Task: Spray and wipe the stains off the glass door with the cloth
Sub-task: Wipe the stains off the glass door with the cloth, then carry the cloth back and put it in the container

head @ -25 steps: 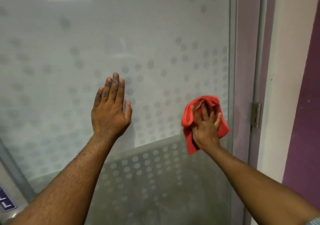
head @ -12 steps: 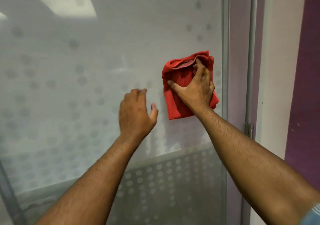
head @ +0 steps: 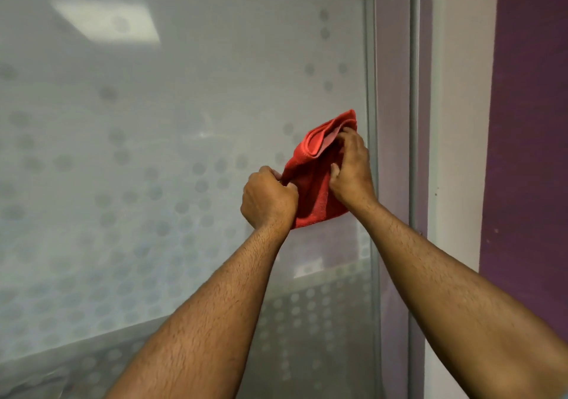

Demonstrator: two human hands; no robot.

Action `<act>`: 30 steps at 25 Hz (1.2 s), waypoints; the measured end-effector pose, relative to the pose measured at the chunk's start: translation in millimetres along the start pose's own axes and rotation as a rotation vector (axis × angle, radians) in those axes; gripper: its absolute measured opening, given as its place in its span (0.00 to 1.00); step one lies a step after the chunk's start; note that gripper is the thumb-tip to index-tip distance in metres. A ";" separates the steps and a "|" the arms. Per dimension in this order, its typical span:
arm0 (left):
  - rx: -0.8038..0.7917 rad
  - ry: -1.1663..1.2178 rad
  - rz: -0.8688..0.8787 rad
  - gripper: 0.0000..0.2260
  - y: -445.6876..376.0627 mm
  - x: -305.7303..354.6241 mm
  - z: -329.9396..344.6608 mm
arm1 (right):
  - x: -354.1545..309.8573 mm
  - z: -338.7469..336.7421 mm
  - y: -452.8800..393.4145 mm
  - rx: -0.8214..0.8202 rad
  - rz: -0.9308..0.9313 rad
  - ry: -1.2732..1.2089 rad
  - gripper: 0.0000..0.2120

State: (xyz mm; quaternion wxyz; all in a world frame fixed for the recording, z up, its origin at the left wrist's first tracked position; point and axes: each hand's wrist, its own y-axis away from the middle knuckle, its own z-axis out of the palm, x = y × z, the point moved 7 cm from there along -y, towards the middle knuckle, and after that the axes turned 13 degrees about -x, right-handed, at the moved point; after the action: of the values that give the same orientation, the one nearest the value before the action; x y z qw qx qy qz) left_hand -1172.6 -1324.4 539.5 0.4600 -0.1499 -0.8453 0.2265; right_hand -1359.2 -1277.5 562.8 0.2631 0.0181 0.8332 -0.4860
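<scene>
The frosted glass door (head: pixel 153 152) with a grey dot pattern fills most of the view. A folded red cloth (head: pixel 313 180) is held against the glass near its right edge. My right hand (head: pixel 352 168) grips the cloth's right side, fingers curled into its upper fold. My left hand (head: pixel 269 198) is closed on the cloth's lower left edge. Both hands hold the cloth together. No spray bottle is in view.
The door's grey metal frame (head: pixel 413 121) runs vertically just right of the cloth. Beyond it stand a pale wall strip (head: pixel 458 121) and a purple wall (head: pixel 531 121). A ceiling light reflects in the glass at the upper left.
My left hand left the bare glass, moved right and closed on the cloth. My right hand carried the cloth up the glass, then shifted from pressing it flat to gripping its fold.
</scene>
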 end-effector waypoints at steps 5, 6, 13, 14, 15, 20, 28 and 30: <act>-0.009 -0.020 0.075 0.12 3.5 9.9 10.8 | 51.7 -14.2 10.8 0.092 0.531 -0.027 0.19; -0.017 0.002 0.086 0.09 4.4 9.6 12.9 | 60.1 -13.2 12.7 0.025 0.610 -0.072 0.15; -0.150 0.314 0.086 0.05 23.0 0.7 18.2 | 59.8 -21.1 34.3 -0.205 0.415 -0.587 0.05; -0.204 0.449 0.025 0.07 24.2 -6.2 17.4 | 60.3 -27.8 41.6 -0.180 0.414 -0.612 0.05; -0.279 0.569 -0.074 0.06 28.0 -16.8 19.5 | 65.4 -31.9 49.8 -0.159 0.409 -0.611 0.04; -0.758 0.588 -0.603 0.15 88.1 -96.9 54.4 | 101.7 -0.6 132.7 -0.489 0.677 -0.300 0.07; -0.906 0.539 -1.149 0.14 223.1 -242.1 100.3 | 144.8 73.5 310.9 -0.946 1.276 -0.507 0.11; -0.949 0.497 -1.186 0.14 253.2 -265.7 110.2 | 149.8 83.8 355.7 -1.064 1.345 -0.435 0.12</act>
State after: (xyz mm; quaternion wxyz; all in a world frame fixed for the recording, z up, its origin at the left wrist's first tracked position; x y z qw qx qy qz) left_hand -1113.1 -1258.3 166.7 0.5659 0.0988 -0.6630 -0.4801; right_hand -1351.2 -1192.6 177.1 0.6195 0.2867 0.6933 0.2310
